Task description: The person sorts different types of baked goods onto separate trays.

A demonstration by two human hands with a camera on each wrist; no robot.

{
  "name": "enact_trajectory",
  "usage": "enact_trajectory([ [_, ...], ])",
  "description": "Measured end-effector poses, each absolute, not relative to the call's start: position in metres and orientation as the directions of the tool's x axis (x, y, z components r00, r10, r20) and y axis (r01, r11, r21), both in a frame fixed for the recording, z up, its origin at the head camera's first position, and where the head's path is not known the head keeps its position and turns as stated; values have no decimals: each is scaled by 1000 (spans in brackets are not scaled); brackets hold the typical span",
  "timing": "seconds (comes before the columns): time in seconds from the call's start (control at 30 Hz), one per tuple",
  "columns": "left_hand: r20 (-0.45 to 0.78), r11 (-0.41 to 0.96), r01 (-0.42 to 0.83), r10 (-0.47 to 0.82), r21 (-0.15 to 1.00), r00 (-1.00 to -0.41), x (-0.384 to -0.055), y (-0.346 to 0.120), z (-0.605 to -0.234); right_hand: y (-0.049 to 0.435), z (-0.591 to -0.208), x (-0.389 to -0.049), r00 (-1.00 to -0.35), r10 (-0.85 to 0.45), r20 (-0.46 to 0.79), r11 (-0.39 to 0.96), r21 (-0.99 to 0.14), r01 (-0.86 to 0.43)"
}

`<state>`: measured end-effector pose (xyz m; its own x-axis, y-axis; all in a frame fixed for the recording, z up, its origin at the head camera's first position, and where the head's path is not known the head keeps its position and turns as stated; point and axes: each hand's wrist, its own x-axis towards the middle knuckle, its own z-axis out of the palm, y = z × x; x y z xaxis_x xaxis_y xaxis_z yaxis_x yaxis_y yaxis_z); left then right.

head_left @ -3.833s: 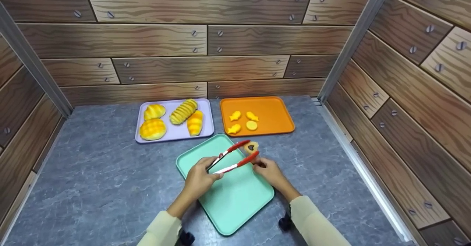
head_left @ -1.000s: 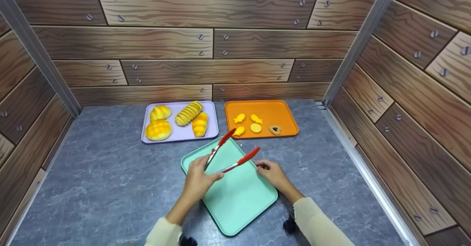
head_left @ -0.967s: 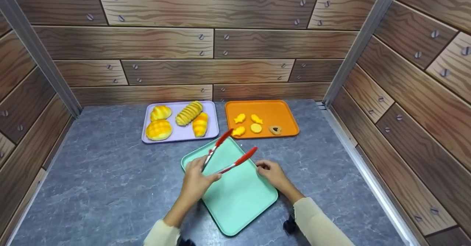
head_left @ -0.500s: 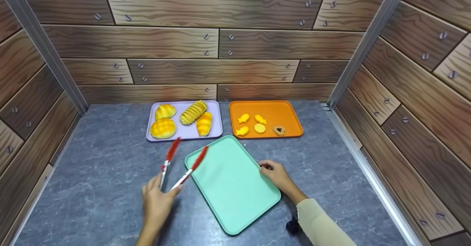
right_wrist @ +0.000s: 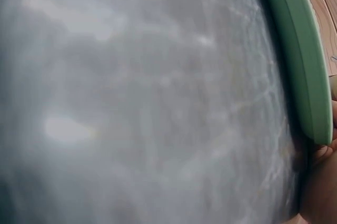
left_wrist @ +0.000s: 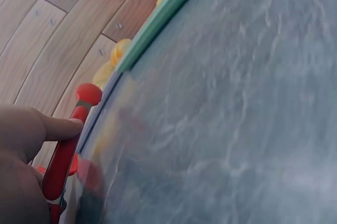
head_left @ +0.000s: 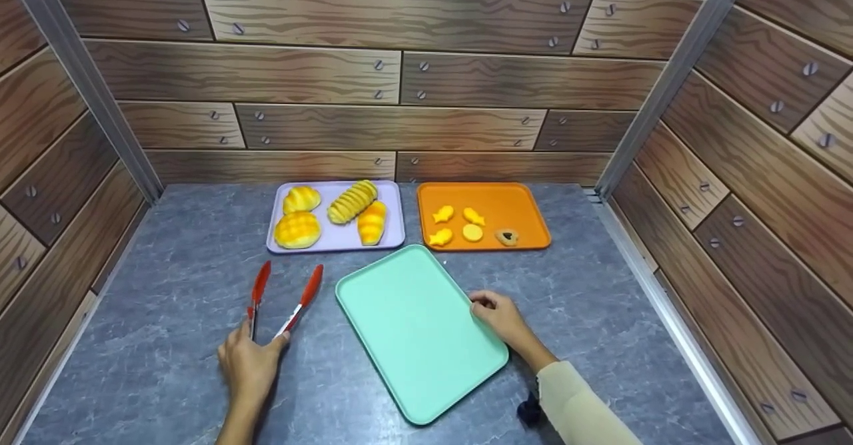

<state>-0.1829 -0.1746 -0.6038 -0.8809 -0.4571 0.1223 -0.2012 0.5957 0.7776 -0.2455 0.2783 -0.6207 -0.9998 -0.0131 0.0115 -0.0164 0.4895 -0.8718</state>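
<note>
My left hand [head_left: 250, 365] holds red-tipped metal tongs [head_left: 310, 288] low over the table, left of the mint-green tray [head_left: 420, 332]. The arms of the tongs are spread, with nothing between their tips. In the left wrist view, fingers lie along the red grip of the tongs [left_wrist: 63, 166]. At the green tray's right edge, my right hand [head_left: 503, 324] pinches the rim with curled fingers. The right wrist view shows the tray's rim [right_wrist: 303, 61] right at the fingers, which are mostly cut off there. The green tray lies at an angle and bears nothing.
Behind, a lilac tray [head_left: 333, 238] carries several toy breads. Beside it, an orange tray [head_left: 506, 202] holds fish-shaped pieces, a round yellow piece [head_left: 472, 232] and a heart-centred cookie [head_left: 507, 237]. Wood-patterned walls [head_left: 320, 78] enclose the grey table [head_left: 180, 285].
The heart cookie, earlier between the tong tips, lies on the orange tray. My left hand has moved the spread tongs left off the green tray and lower. My right hand keeps its place.
</note>
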Motion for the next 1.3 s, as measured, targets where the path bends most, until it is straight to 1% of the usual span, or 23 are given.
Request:
enact_trajectory([
  [0.23, 130, 613, -203, -453, 763, -882, -193, -171, -606, 278, -620, -246, -1000, -5, 21, 496, -868, -21],
  [0.4, 205, 634, -151, -451, 758, -868, -196, -167, -611, 278, -618, -244, -999, -36, 9, 472, -881, -24],
  [0.5, 229, 638, -135, -454, 758, -861, -197, -166, -614, 277, -617, -243, -999, -42, 12, 463, -886, -29],
  [0.9, 209, 624, -155, -469, 766, -858, -199, -161, -614, 279, -617, -246, -999, -29, 29, 475, -879, -39],
  [1.13, 184, 602, -153, -460, 783, -869, -197, -162, -612, 280, -617, -246, -999, -34, 32, 466, -884, -45],
  [1.3, 192, 601, -144, -458, 786, -868, -194, -156, -606, 281, -612, -247, -1000, -15, 1, 463, -887, -8],
])
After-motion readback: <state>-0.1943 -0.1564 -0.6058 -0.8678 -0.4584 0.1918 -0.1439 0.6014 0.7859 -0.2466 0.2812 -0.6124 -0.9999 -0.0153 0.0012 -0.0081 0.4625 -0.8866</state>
